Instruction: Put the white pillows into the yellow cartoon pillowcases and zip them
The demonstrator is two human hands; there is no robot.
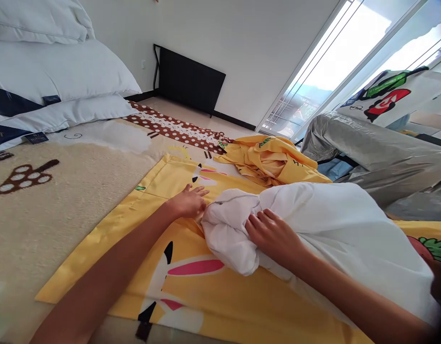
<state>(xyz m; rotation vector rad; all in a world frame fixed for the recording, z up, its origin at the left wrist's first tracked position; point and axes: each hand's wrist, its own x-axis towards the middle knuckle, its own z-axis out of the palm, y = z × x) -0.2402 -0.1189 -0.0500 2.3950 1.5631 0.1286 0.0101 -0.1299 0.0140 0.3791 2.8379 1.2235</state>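
Note:
A yellow cloth cover [127,248] with a rabbit print lies flat in front of me; it looks like a pillowcase. On top of it rests a plump white pillow [335,215], its near end bunched up. My right hand [272,236] has its fingers curled into the pillow's white fabric. At the pillow's bunched tip, my left hand [188,201] lies over the yellow cloth with its fingers apart. Part of the thumb side of that hand is hidden against the cloth.
White pillows [62,71] are stacked at the left on a beige blanket [80,177]. A crumpled yellow cloth [274,157] lies beyond my hands. At the right is a plastic-wrapped grey item [353,143]. A black panel [190,79] leans against the far wall.

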